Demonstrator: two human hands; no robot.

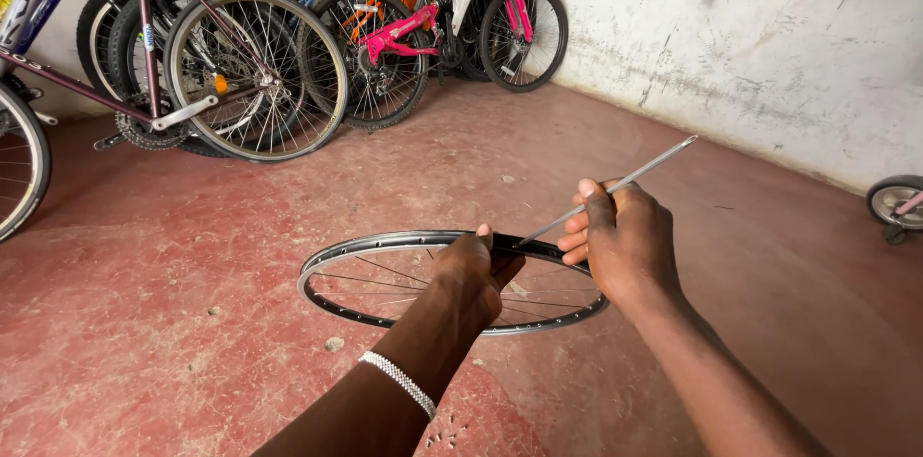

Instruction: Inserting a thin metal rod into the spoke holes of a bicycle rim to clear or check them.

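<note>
Left hand grip clenched on bare wheel rim, held level above red floor. Right hand pinches a loose spoke, tip angled at rim for access.

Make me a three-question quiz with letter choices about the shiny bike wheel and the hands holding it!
1. Where is the thin silver metal rod?
A. in the right hand
B. on the red floor
C. hung on the wall

2. What is on the left wrist?
A. a black watch
B. a white beaded bracelet
C. nothing

3. How is the bare silver spoked wheel rim?
A. fitted to a bicycle
B. held up flat by the left hand
C. leaning on the wall

Answers: 1 A, its fingers pinch the rod. 2 B, white beads circle the wrist. 3 B, the left hand grips its rim above the floor.
</note>
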